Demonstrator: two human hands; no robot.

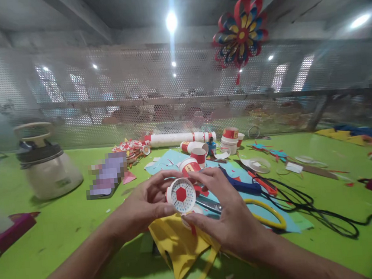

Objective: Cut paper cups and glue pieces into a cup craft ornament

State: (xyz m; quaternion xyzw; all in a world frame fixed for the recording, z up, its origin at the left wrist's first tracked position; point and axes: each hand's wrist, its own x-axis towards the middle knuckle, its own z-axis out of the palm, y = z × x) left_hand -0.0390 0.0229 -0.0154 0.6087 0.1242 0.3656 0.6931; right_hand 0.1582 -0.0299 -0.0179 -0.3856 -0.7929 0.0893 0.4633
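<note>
Between my two hands is a small paper cup [183, 195], its round end facing me with a red hexagon and bluish dots. My left hand [152, 199] is closed around the cup's left side, thumb at its lower edge. My right hand [224, 210] curves around the other side, fingertips near the cup's top and thumb by its bottom edge. Yellow cut sheet material [178, 244] lies below the hands. Scissors with a yellow handle [279, 220] lie partly hidden behind my right hand. Other red-and-white paper cups [198, 156] stand just beyond.
A light blue sheet [168, 158] lies under the cups. To the right are a blue glue gun [242, 184], black cable [309, 209] and a tape roll [260, 165]. A phone [109, 174] and large jug [48, 164] are left; a long cup stack [173, 139] lies behind.
</note>
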